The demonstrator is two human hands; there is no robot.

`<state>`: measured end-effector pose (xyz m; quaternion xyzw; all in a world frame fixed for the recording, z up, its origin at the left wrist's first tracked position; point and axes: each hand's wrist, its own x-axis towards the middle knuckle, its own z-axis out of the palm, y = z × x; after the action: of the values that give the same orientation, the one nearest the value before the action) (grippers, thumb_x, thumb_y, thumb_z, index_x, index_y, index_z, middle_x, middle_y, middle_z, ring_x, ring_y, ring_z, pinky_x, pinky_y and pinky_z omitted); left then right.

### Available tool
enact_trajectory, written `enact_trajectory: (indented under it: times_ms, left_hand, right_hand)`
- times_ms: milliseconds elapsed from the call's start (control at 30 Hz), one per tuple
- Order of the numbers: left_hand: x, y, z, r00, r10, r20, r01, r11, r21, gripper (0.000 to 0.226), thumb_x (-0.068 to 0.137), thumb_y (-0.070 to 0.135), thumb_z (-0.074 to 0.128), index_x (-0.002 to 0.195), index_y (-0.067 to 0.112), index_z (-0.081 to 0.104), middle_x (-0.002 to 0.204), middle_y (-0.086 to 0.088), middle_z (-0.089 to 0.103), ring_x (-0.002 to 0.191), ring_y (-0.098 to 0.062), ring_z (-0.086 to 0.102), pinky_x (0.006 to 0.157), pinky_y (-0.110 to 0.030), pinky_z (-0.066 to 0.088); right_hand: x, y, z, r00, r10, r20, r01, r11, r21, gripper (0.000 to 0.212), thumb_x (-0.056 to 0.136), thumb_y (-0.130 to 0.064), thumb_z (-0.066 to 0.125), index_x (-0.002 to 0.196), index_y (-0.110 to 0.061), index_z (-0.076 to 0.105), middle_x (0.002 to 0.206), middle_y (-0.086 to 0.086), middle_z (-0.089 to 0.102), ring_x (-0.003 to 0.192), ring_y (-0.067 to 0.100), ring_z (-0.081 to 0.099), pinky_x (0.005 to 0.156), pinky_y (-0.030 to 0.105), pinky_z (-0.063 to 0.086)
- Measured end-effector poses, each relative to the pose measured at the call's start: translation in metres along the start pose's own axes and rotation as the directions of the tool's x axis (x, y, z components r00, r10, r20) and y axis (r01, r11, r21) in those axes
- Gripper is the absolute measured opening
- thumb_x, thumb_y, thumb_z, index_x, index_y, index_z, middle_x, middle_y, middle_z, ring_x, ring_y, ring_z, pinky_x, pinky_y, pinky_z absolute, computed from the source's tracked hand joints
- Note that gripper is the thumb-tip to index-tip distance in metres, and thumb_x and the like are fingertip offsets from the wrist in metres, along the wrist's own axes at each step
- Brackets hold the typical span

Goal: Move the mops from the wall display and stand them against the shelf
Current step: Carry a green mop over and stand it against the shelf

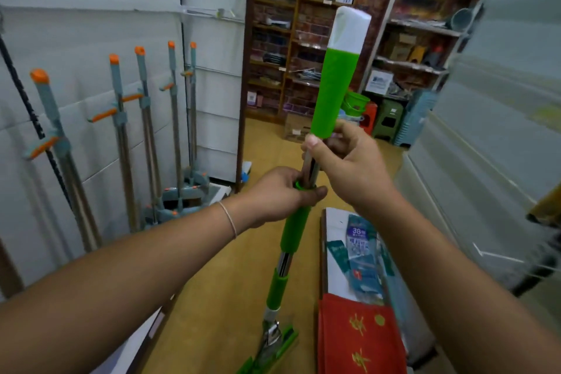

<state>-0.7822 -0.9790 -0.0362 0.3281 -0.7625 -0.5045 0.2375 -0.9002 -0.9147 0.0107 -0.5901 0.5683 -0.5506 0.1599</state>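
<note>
Both hands gripping green mop (pixel 333 91) pole, left hand (pixel 279 194) below right hand (pixel 343 161)

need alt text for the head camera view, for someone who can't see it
Both hands grip a green mop held nearly upright: the left hand at a green collar, the right hand above it on the metal pole. Grey mops with orange tips lean on the white wall to the left, and cluttered shelves stand behind.

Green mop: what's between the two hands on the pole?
In the head view, only a short bare stretch of the green mop's metal shaft lies between the right hand, above, and the left hand, below, which grips at a green collar.
</note>
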Motion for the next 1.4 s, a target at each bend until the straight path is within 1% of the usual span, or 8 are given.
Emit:
enact_trajectory:
  times_ms: [133,267,400,633,867,1133,1300,1400]
  left_hand:
    - [0.073,-0.025,-0.029,1.0,0.006,0.01,-0.006,1.0,-0.01,0.033,0.082,0.049,0.067,0.097,0.019,0.066,0.095,-0.002,0.072,0.092,-0.017,0.066,0.08,-0.032,0.052]
    - [0.151,-0.048,-0.068,0.996,0.045,0.073,-0.048,0.998,0.04,0.032,0.081,0.043,0.07,0.097,0.015,0.066,0.096,-0.008,0.07,0.091,-0.021,0.065,0.083,-0.039,0.055]
    - [0.234,-0.051,-0.121,0.983,0.115,0.141,-0.12,0.993,0.024,0.023,0.083,0.033,0.07,0.098,0.015,0.067,0.096,-0.006,0.071,0.091,-0.02,0.068,0.086,-0.042,0.056]
    - [0.364,-0.05,-0.146,0.944,0.261,0.2,-0.251,0.965,-0.073,0.021,0.092,0.027,0.063,0.104,0.01,0.066,0.097,-0.011,0.07,0.097,-0.029,0.064,0.087,-0.041,0.052]
    - [0.495,-0.064,-0.137,0.925,0.352,0.142,-0.349,0.936,-0.042,0.014,0.091,0.025,0.062,0.1,0.014,0.064,0.096,-0.011,0.07,0.094,-0.027,0.066,0.089,-0.052,0.052]
    - [0.651,-0.075,-0.123,0.911,0.358,0.205,-0.363,0.932,-0.009,0.016,0.091,0.025,0.063,0.099,0.011,0.062,0.095,-0.01,0.068,0.093,-0.024,0.065,0.087,-0.048,0.053]
    - [0.749,-0.07,-0.127,0.917,0.303,0.261,-0.302,0.952,-0.046,0.019,0.088,0.028,0.067,0.101,0.014,0.065,0.098,-0.004,0.071,0.095,-0.02,0.067,0.091,-0.047,0.053]
    - [0.797,-0.072,-0.132,0.916,0.306,0.258,-0.267,0.947,-0.178,0.024,0.086,0.026,0.069,0.1,0.007,0.067,0.1,-0.016,0.071,0.099,-0.031,0.067,0.094,-0.052,0.05]
  right_hand:
    - [0.071,0.028,0.017,0.994,-0.07,-0.084,0.065,0.996,-0.054,0.009,0.093,-0.034,0.065,0.092,-0.025,0.065,0.076,0.004,0.065,0.067,0.004,0.059,0.059,0.024,0.051]
    - [0.142,0.067,0.046,0.989,-0.074,-0.126,0.056,0.989,-0.139,0.018,0.095,-0.029,0.063,0.08,-0.019,0.063,0.058,-0.017,0.051,0.054,-0.002,0.045,0.051,0.014,0.037]
    - [0.217,0.099,0.064,0.979,-0.026,-0.201,-0.012,0.982,-0.186,0.017,0.095,-0.026,0.062,0.084,-0.014,0.064,0.063,-0.003,0.062,0.057,0.004,0.056,0.053,0.025,0.047]
    - [0.325,0.138,0.046,0.944,-0.014,-0.328,-0.069,0.968,-0.241,0.019,0.096,-0.024,0.061,0.08,-0.014,0.061,0.051,-0.02,0.057,0.046,-0.005,0.051,0.042,0.007,0.034]
    - [0.42,0.203,0.016,0.935,0.026,-0.355,-0.136,0.948,-0.289,0.037,0.093,-0.037,0.064,0.092,0.0,0.067,0.074,0.022,0.06,0.061,0.016,0.048,0.057,0.034,0.039]
    - [0.55,0.279,-0.036,0.918,0.024,-0.395,-0.128,0.962,-0.24,0.01,0.086,-0.034,0.074,0.08,-0.027,0.069,0.075,0.001,0.075,0.069,0.014,0.073,0.066,0.042,0.061]
    - [0.626,0.322,-0.053,0.909,0.025,-0.417,-0.138,0.96,-0.244,0.013,0.087,-0.031,0.073,0.078,-0.024,0.068,0.083,0.023,0.07,0.077,0.04,0.068,0.065,0.055,0.056]
    - [0.665,0.345,-0.058,0.905,0.039,-0.423,-0.159,0.954,-0.254,0.012,0.088,-0.027,0.073,0.077,-0.027,0.067,0.08,0.017,0.071,0.076,0.036,0.069,0.068,0.054,0.057]
